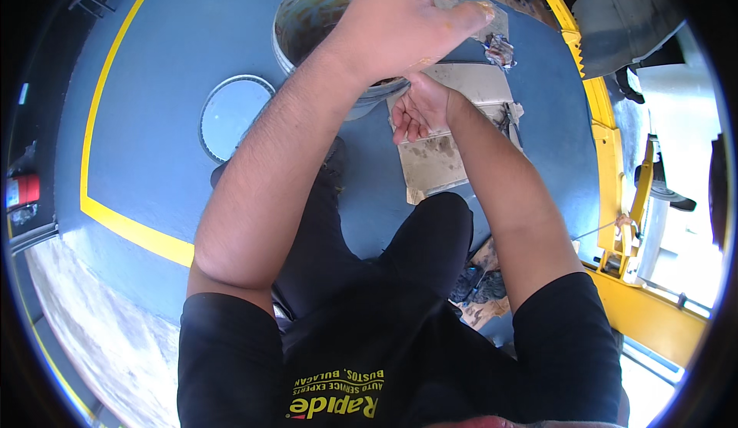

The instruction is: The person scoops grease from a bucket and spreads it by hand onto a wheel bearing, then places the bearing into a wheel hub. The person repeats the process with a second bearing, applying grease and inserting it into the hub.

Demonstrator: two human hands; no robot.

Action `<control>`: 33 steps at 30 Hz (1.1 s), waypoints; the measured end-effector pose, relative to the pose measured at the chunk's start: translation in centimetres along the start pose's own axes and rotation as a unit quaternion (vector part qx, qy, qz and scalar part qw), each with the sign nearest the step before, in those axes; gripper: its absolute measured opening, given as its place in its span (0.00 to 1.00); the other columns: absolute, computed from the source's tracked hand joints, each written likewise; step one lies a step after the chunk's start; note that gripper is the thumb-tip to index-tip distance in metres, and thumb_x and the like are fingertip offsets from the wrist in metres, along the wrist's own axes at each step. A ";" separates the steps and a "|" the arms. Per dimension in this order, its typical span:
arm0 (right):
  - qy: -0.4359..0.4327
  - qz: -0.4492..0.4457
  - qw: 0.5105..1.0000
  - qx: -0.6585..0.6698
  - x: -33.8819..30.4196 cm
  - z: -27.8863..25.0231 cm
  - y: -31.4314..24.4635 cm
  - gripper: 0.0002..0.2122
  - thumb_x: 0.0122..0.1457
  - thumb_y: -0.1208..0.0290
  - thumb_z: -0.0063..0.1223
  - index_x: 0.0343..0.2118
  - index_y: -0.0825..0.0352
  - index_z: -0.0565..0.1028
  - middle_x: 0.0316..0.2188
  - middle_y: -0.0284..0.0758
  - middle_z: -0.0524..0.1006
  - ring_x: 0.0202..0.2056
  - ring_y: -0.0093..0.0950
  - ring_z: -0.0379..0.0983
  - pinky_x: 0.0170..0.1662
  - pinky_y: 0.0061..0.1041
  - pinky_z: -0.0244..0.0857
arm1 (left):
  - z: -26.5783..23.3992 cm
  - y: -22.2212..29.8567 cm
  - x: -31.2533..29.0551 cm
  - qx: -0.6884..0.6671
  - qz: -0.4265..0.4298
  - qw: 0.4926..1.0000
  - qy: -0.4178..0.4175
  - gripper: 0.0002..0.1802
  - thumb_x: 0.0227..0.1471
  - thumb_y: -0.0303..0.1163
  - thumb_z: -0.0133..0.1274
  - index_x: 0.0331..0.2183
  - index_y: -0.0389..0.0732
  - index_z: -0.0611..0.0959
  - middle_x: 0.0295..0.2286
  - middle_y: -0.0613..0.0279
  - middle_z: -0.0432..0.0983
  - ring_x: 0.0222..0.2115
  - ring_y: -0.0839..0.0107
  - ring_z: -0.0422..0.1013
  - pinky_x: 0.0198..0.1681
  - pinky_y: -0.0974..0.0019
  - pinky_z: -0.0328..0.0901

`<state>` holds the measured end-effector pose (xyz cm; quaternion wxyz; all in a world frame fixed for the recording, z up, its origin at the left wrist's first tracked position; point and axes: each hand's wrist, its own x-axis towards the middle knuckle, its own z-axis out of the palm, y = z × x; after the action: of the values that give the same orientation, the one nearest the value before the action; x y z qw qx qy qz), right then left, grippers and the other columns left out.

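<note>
Yellow-brown grease is smeared on my left hand (pixel 407 21), which is raised over the right side of a bucket (pixel 363 107). Its thumb stretches out to the right, apart from the fingers, and I see nothing held in it; some fingertips are cut off by the top edge. Below it, my right hand (pixel 421 109) is at the bucket's near right rim, palm showing and fingers loosely curled with nothing visible in them. Its thumb side meets the rim, partly covered by my left wrist. Brownish residue coats the bucket's inner wall.
A round pale lid (pixel 234 117) lies on the blue floor, left of the bucket. Stained cardboard (pixel 438 168) and a crumpled wrapper or rag (pixel 500 50) lie to the right. A yellow steel frame (pixel 606 151) stands further right, near a large grey part (pixel 626 21).
</note>
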<state>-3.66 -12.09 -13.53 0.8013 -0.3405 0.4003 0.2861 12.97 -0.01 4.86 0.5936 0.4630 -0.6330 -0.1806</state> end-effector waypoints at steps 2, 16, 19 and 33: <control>-0.026 0.003 0.999 0.036 0.2 -0.2 0.1 0.52 0.56 0.21 0.24 0.35 0.80 0.78 0.36 0.66 0.80 0.22 0.43 0.83 0.17 0.31 0.73 | -0.1 0.0 0.1 0.009 -0.006 1.000 0.000 0.21 0.53 0.34 0.66 0.44 0.32 0.78 0.38 0.50 0.74 0.37 0.62 0.74 0.43 0.62 0.70; 0.345 -0.149 0.925 -0.053 -4.5 1.4 4.7 0.46 0.61 0.25 0.32 0.47 0.77 0.74 0.31 0.55 0.81 0.22 0.40 0.81 0.22 0.32 0.74 | 0.1 0.7 0.1 0.001 -0.017 1.000 -0.005 0.21 0.54 0.36 0.65 0.43 0.32 0.78 0.38 0.50 0.74 0.38 0.62 0.74 0.42 0.61 0.70; 0.453 -0.145 0.864 -0.165 -3.2 3.1 2.6 0.44 0.62 0.26 0.36 0.42 0.76 0.75 0.27 0.50 0.80 0.19 0.36 0.79 0.21 0.31 0.73 | 0.8 0.3 0.2 0.007 -0.015 1.000 -0.013 0.21 0.54 0.36 0.65 0.43 0.32 0.79 0.38 0.50 0.74 0.38 0.62 0.74 0.43 0.61 0.70; 0.727 -0.205 0.437 -0.489 -1.7 3.1 1.4 0.35 0.64 0.38 0.47 0.63 0.62 0.65 0.59 0.47 0.71 0.60 0.44 0.69 0.58 0.49 0.65 | 0.6 0.4 -0.6 -0.098 -0.104 0.989 -0.046 0.20 0.55 0.34 0.65 0.44 0.34 0.78 0.39 0.54 0.75 0.40 0.67 0.75 0.42 0.64 0.71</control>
<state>-4.21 -9.11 -11.12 -0.0489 -0.8305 0.5473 -0.0908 12.14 0.50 4.64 0.5844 0.4572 -0.5874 -0.3232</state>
